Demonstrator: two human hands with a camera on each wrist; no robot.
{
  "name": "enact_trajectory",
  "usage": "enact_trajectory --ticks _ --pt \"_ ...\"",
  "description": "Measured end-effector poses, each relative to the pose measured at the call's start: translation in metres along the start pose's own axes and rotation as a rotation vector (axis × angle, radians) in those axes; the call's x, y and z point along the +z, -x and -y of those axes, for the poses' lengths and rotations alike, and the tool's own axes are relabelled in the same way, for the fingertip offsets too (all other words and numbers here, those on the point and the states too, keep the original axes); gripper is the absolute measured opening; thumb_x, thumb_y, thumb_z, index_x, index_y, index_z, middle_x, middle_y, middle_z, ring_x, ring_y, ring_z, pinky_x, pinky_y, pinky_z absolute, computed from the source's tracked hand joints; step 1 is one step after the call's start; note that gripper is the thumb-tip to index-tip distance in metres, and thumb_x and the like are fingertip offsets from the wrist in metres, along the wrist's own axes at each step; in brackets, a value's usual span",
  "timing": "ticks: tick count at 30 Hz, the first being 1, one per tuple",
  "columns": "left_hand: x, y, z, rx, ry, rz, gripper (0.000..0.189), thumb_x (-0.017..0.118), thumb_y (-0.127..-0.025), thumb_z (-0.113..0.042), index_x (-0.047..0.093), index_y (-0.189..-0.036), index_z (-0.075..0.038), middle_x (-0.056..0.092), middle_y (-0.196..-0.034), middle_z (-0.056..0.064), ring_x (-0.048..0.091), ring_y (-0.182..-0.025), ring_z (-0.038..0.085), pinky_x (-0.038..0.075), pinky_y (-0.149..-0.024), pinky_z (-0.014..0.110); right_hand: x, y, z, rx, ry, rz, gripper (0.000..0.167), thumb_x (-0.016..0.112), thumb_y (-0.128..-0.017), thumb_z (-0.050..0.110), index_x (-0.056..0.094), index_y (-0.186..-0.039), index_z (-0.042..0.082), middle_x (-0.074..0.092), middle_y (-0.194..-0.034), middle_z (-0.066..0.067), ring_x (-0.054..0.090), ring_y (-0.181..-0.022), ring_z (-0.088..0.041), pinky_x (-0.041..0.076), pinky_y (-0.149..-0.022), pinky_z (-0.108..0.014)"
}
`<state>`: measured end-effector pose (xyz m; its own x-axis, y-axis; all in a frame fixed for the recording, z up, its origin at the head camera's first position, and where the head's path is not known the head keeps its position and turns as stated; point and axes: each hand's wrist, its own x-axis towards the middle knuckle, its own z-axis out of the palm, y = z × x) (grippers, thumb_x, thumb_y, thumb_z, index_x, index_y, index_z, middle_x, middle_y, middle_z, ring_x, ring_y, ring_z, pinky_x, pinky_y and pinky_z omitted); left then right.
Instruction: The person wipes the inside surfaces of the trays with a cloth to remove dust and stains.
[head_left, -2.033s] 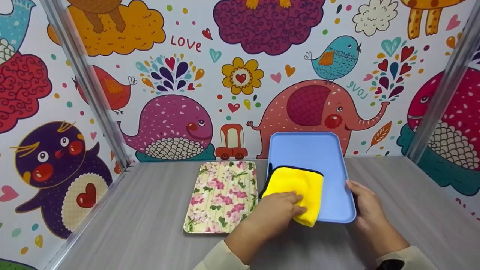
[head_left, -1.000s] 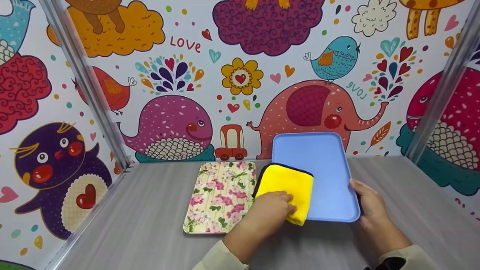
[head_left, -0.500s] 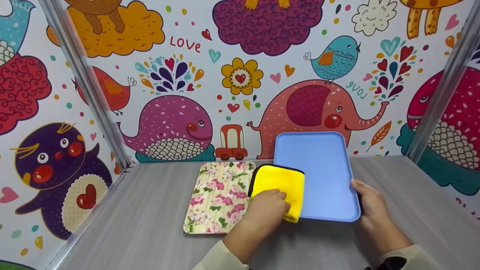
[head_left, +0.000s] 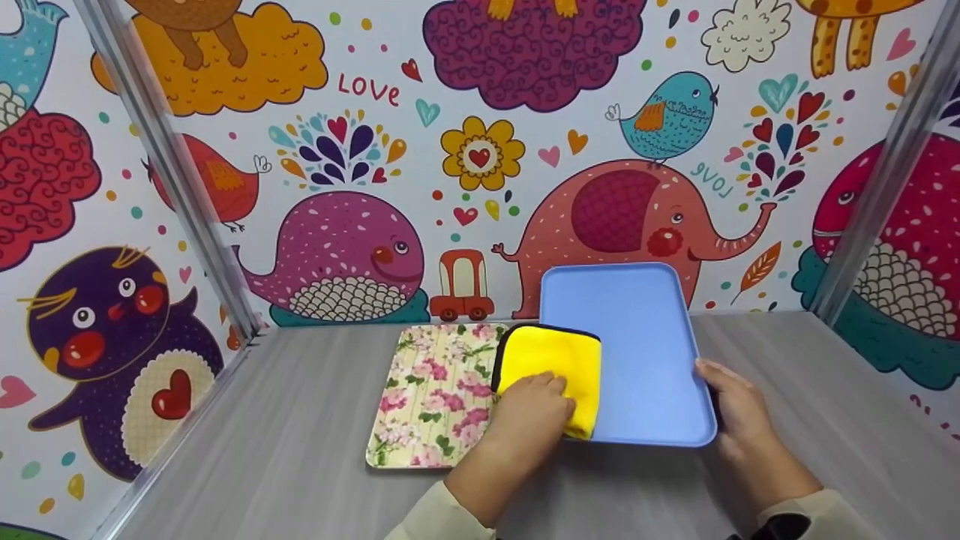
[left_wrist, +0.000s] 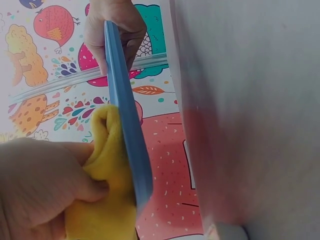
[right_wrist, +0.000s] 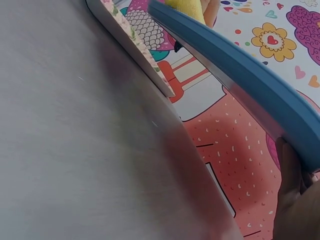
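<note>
My right hand [head_left: 739,405] grips the right edge of a light blue rectangular tray [head_left: 652,337], thumb on the rim and fingers underneath. Both wrist views show the tray [right_wrist: 250,75] raised above the table and tilted. A folded yellow cloth [head_left: 551,356] with a black border lies against the tray's left part, covering its lower left edge. My left hand [head_left: 532,412] holds this cloth, and in the left wrist view its thumb and fingers pinch the yellow cloth [left_wrist: 107,165] beside the tray.
Left of the blue tray, a floral-patterned tray [head_left: 431,397] lies on the grey table [head_left: 300,420], partly overlapped by the cloth and left forearm. Cartoon-printed wall panels [head_left: 480,82] with metal posts [head_left: 180,172] enclose the back and sides.
The cloth and left hand have moved left across the blue tray, from nearer its middle to its left edge. The tray shifted slightly right, then back a little left in the right hand.
</note>
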<state>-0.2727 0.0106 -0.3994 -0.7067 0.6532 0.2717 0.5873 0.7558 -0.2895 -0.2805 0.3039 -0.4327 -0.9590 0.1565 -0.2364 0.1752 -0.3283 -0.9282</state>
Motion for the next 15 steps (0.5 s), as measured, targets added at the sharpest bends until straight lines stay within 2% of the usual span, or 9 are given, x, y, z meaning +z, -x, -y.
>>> enact_trajectory --ticks 3,8,9,12,15 --pt "0.0000 -0.0010 0.0000 -0.013 -0.004 0.032 0.036 0.083 -0.087 -0.037 0.078 -0.123 -0.028 0.074 -0.121 -0.004 0.066 -0.113 0.013 0.054 -0.106 0.028 0.0009 0.0002 -0.0007 -0.012 0.035 0.002 0.029 0.064 -0.103 0.036 0.068 -0.130 0.026 0.065 -0.107 0.019 0.063 -0.104 -0.004 0.056 -0.089 -0.022" --pt "0.0005 -0.0018 -0.0005 -0.033 0.008 0.049 0.040 0.084 -0.087 -0.037 0.077 -0.126 -0.029 0.073 -0.125 -0.004 0.066 -0.118 0.014 0.054 -0.108 0.029 0.0012 0.0002 -0.0012 -0.022 0.049 0.008 0.016 0.065 -0.103 0.035 0.073 -0.115 0.030 0.067 -0.102 0.019 0.064 -0.101 -0.004 0.056 -0.089 -0.022" --pt "0.0006 -0.0020 -0.0007 -0.036 0.009 0.042 0.040 0.084 -0.087 -0.036 0.077 -0.126 -0.029 0.073 -0.124 -0.004 0.066 -0.117 0.014 0.054 -0.107 0.029 0.0012 0.0002 -0.0013 -0.025 0.052 0.009 0.017 0.065 -0.103 0.036 0.073 -0.116 0.029 0.067 -0.102 0.019 0.064 -0.101 -0.004 0.056 -0.089 -0.023" --pt "0.0003 -0.0023 -0.0010 -0.045 0.007 0.017 0.040 0.083 -0.088 -0.035 0.076 -0.126 -0.029 0.074 -0.124 -0.003 0.066 -0.115 0.014 0.055 -0.106 0.029 0.0014 0.0006 -0.0011 -0.023 0.069 0.015 0.034 0.065 -0.102 0.039 0.066 -0.133 0.024 0.066 -0.107 0.018 0.065 -0.102 -0.005 0.057 -0.089 -0.023" --pt "-0.0004 -0.0030 -0.0011 -0.056 0.014 -0.001 0.042 0.082 -0.089 -0.033 0.074 -0.130 -0.028 0.073 -0.128 -0.002 0.066 -0.118 0.015 0.055 -0.106 0.030 0.0024 0.0009 -0.0009 -0.026 0.102 0.021 0.060 0.065 -0.102 0.043 0.050 -0.153 0.016 0.065 -0.116 0.015 0.065 -0.103 -0.005 0.057 -0.089 -0.024"
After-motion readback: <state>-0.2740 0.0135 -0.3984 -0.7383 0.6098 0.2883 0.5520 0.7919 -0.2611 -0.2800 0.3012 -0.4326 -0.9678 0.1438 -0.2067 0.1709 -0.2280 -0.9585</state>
